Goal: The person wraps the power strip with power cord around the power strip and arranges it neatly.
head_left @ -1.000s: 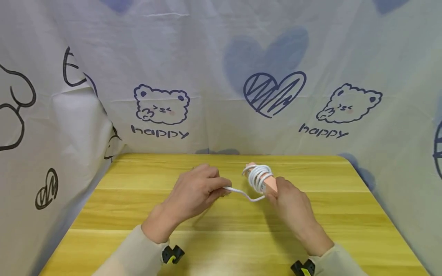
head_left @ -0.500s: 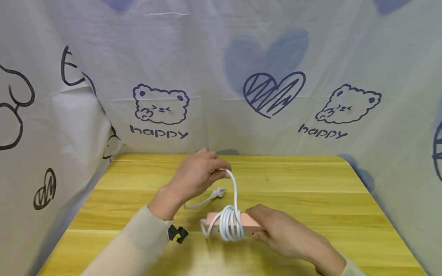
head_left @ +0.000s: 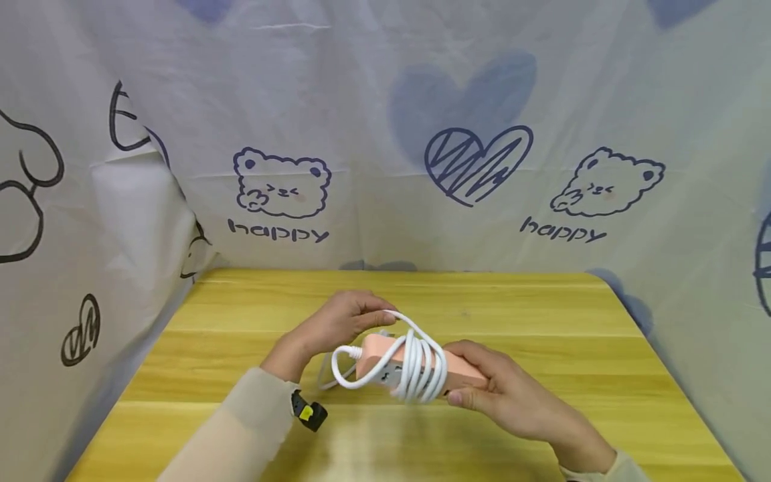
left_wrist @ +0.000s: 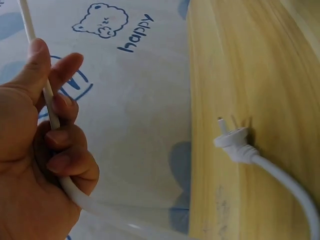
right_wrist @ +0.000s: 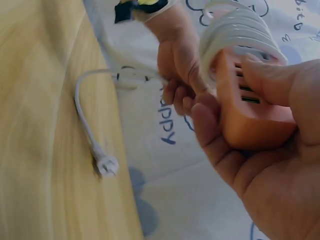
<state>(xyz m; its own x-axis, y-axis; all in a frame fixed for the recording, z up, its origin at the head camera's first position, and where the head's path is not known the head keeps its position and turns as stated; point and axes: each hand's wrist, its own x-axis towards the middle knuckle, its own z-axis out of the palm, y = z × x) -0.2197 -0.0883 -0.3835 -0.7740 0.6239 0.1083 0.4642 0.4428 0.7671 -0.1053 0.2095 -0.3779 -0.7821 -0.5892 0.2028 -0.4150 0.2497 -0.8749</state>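
A pink power strip (head_left: 466, 372) with grey socket faces is held above the table, its far end gripped by my right hand (head_left: 512, 395). Several turns of white cord (head_left: 421, 368) wrap round its middle. My left hand (head_left: 343, 325) holds the loose run of that cord, which the left wrist view shows crossing the palm under curled fingers (left_wrist: 65, 135). At the cord's free end, the white plug (left_wrist: 235, 142) lies on the table. In the right wrist view, slots and USB-like ports show on the strip's end (right_wrist: 245, 82), between thumb and fingers.
The wood-grain table (head_left: 542, 308) spreads under both hands. Behind it hangs a white cloth (head_left: 373, 221) printed with hearts and bears, and more cloth stands at the left and right. A black wrist mount (head_left: 310, 412) sits at the left sleeve.
The power strip has turned from pointing away to lying crosswise and swung left in front of the left hand. Since half a second ago it has risen slightly, and its sockets show.
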